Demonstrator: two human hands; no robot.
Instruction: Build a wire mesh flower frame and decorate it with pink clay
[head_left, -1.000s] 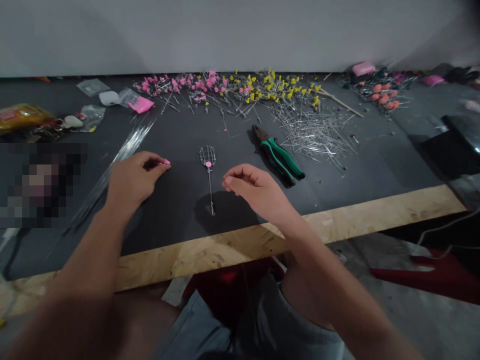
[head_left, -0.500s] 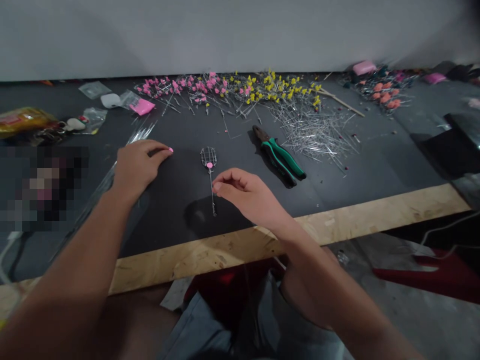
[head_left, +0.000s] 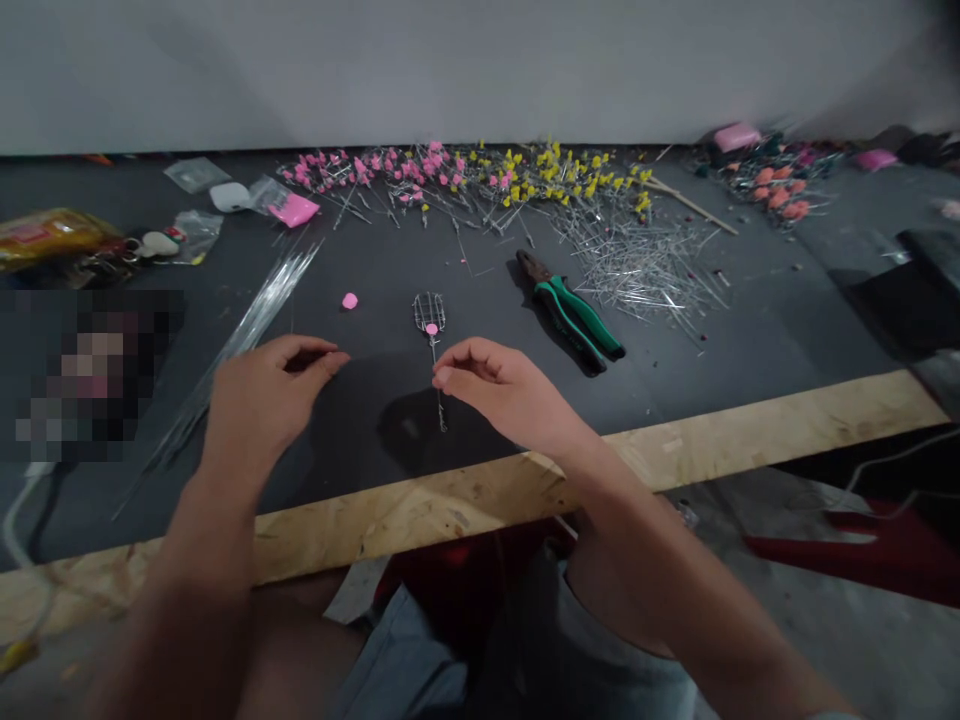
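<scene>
A small wire piece [head_left: 430, 313] shaped like a tiny racket, with a pink bead in its mesh head, lies on the black table top [head_left: 375, 390]. Its thin stem runs toward me. My right hand [head_left: 504, 388] is pinched, with the fingertips on that stem. A loose pink bead [head_left: 349, 300] lies on the table to the left of the wire piece. My left hand [head_left: 264, 400] rests below the bead, fingers curled with the thumb against the index finger. Nothing shows in it.
Green-handled pliers [head_left: 579, 320] lie right of the wire piece. Behind them are a heap of bare metal pins [head_left: 637, 265] and a row of pink- and yellow-headed pins [head_left: 465, 178]. A bundle of clear rods [head_left: 251, 325] lies at the left. The wooden table edge [head_left: 525, 490] runs in front.
My left hand set the pink bead down on the table and drew back toward me. My right hand moved left to the wire stem and pinched onto it.
</scene>
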